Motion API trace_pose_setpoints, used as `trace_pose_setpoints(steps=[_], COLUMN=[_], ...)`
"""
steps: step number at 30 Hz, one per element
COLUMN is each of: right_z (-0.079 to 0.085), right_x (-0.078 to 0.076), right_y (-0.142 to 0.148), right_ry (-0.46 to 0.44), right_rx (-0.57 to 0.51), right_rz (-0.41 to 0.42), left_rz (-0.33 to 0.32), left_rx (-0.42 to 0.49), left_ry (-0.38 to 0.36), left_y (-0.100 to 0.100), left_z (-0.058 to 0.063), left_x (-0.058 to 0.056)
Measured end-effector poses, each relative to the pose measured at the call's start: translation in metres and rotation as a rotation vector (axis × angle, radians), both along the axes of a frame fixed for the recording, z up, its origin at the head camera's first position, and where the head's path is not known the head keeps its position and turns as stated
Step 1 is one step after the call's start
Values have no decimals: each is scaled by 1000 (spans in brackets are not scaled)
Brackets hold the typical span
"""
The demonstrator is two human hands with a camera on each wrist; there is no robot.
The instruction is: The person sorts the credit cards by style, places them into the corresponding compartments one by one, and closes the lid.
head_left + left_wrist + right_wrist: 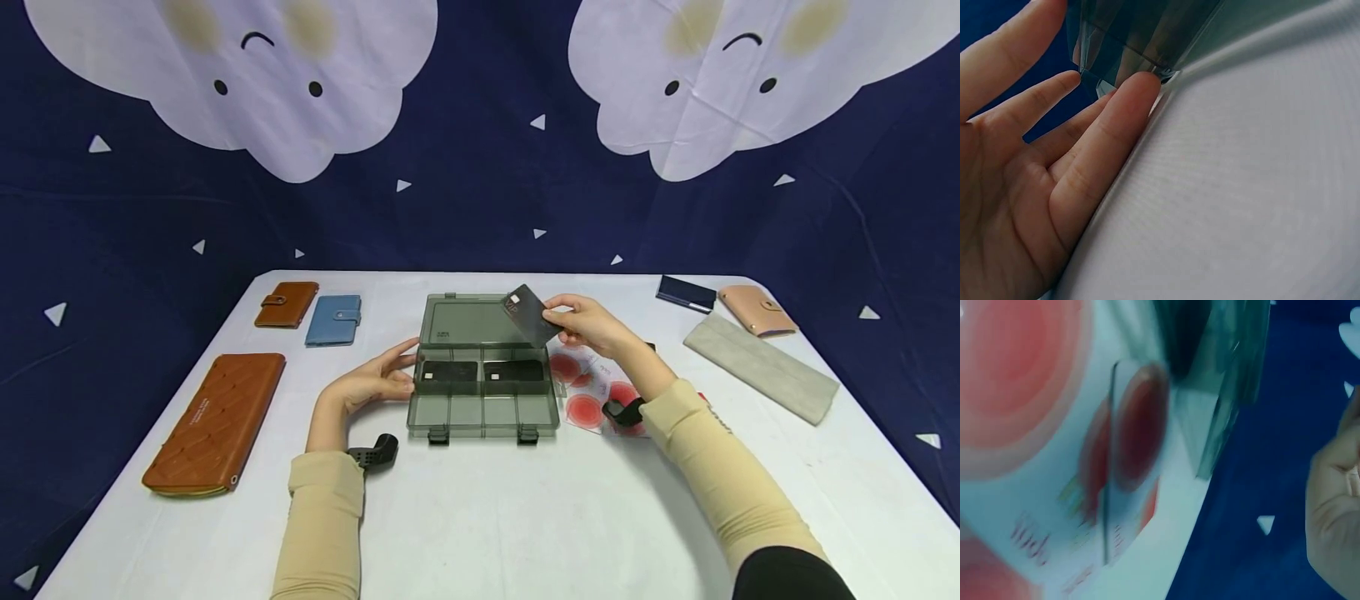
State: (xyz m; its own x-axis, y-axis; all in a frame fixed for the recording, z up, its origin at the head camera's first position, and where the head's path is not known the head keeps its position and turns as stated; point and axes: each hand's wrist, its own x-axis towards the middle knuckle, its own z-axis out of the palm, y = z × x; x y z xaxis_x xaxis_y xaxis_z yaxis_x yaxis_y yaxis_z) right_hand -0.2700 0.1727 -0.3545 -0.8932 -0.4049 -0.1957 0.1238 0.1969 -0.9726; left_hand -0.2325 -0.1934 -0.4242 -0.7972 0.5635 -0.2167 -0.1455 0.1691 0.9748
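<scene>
A clear grey-green plastic compartment box (465, 410) lies with its lid (461, 321) raised at the back. Two dark cards with small chips, one on the left (453, 372) and one on the right (517, 372), sit in its rear compartments. My left hand (377, 379) touches the box's left side; in the left wrist view its fingers (1107, 119) are extended against the wall. My right hand (592, 327) pinches a black chip card (527, 313) by its right edge, above the box near the lid. The right wrist view shows just part of that hand (1335, 500), without the card.
A sheet with red circles (583, 410) lies right of the box, under my right forearm. At left are a large brown wallet (217, 421), a small brown one (287, 304) and a blue one (333, 320). A dark case (686, 293), pink wallet (756, 310) and grey pouch (761, 367) lie right.
</scene>
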Motion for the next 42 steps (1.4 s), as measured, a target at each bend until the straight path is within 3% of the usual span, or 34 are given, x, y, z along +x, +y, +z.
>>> trace_pose_setpoints(steps=[8, 18, 23, 33, 42], right_z=[10, 7, 8, 8, 9], right_x=[4, 8, 11, 13, 14], right_y=[-31, -78, -94, -104, -92], right_ry=[83, 147, 149, 81, 130], right_rx=[169, 397, 475, 464, 451], right_rz=[183, 218, 293, 411, 464], left_rz=[1, 0, -5, -5, -5], left_rx=[2, -1, -2, -8, -6], left_ry=[-8, -7, -5, -7, 0], left_y=[0, -1, -2, -1, 0], left_z=[0, -2, -2, 0, -1], left_x=[-1, 0, -1, 0, -1])
